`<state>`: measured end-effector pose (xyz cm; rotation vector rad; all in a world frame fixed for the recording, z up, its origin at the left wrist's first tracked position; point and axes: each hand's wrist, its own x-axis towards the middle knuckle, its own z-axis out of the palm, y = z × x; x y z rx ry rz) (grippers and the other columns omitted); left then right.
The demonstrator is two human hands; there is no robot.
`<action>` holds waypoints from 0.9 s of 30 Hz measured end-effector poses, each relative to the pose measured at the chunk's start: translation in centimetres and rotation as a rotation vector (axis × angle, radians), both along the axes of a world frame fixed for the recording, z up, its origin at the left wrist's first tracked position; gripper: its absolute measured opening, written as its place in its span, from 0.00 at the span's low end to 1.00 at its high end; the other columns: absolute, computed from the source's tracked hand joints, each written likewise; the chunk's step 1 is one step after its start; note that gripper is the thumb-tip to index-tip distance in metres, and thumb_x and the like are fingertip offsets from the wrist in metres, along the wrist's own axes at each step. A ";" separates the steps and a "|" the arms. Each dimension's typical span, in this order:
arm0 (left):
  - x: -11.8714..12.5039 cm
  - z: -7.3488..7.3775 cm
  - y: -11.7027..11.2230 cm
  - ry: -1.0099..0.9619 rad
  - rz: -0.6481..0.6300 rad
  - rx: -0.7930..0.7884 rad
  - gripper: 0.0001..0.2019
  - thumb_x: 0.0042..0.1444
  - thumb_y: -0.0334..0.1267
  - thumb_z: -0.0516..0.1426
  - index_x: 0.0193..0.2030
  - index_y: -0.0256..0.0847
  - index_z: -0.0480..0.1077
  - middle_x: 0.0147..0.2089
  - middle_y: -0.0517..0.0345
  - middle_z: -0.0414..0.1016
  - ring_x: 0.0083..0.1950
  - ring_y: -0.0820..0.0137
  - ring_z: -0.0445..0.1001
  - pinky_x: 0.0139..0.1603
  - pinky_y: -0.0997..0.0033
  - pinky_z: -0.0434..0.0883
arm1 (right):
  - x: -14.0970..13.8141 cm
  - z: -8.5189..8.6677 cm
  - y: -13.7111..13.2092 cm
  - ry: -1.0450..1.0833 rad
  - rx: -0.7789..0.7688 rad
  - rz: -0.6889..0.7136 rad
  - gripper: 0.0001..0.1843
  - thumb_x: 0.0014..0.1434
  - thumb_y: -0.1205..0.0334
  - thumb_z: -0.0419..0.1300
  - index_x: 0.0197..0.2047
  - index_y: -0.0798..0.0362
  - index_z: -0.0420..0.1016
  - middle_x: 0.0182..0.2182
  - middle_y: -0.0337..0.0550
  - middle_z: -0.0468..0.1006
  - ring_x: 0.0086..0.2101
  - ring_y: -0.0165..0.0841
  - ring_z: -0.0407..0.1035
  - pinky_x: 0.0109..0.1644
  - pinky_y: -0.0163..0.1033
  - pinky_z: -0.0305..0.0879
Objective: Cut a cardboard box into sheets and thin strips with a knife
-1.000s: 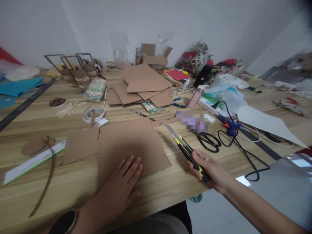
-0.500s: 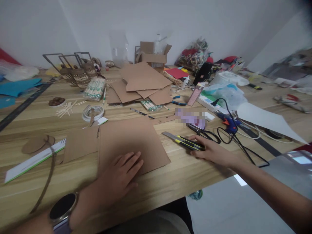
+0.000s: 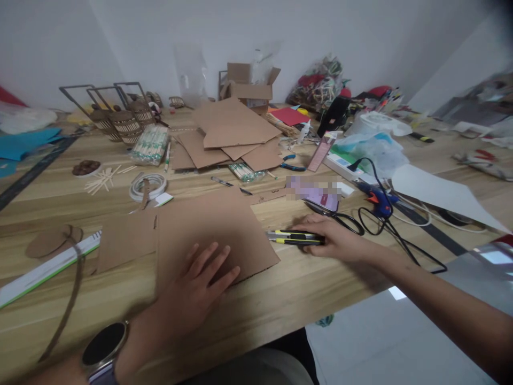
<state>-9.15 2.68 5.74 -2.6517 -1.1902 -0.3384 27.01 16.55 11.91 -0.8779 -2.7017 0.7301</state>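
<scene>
I am wearing a dark-faced wristwatch at the lower left of the frame, and just above it I am pressing my left hand flat, fingers spread open, on the near edge of the large cardboard sheet lying on the wooden table. In the centre right of the frame I am laying my right hand over the handle of a yellow-and-black utility knife, my fingers curling around it. The knife is lying flat on the table just beside the sheet's right edge, pointing toward the sheet. A smaller cardboard piece is sitting against the sheet's left side, with a white and green ruler further left. Just beyond my right hand, black-handled scissors are lying near a blue glue gun and its black cord. Farther up the frame, a stack of cardboard offcuts is resting in the middle of the table, with an open cardboard box behind it against the wall.
</scene>
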 end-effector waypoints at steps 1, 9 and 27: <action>0.1 -0.1 0.1 -0.011 0.010 0.003 0.25 0.66 0.32 0.52 0.69 0.51 0.62 0.73 0.50 0.58 0.74 0.50 0.51 0.72 0.39 0.46 | 0.0 0.2 0.2 0.008 -0.009 0.012 0.23 0.57 0.63 0.61 0.57 0.50 0.76 0.42 0.47 0.80 0.44 0.40 0.72 0.51 0.45 0.66; 0.9 0.7 1.5 -0.016 0.063 -0.043 0.25 0.68 0.32 0.50 0.70 0.53 0.60 0.74 0.47 0.56 0.74 0.41 0.49 0.66 0.32 0.58 | 0.7 0.8 1.3 -0.003 -0.005 0.068 0.23 0.58 0.63 0.59 0.57 0.50 0.77 0.39 0.45 0.80 0.41 0.38 0.72 0.49 0.44 0.66; 1.5 3.3 7.1 0.069 -0.233 -0.235 0.19 0.71 0.41 0.47 0.64 0.60 0.68 0.54 0.52 0.73 0.52 0.59 0.71 0.52 0.56 0.71 | 1.1 -0.2 -2.6 -0.218 0.118 -0.062 0.28 0.54 0.68 0.57 0.59 0.54 0.71 0.47 0.55 0.76 0.47 0.45 0.72 0.51 0.49 0.70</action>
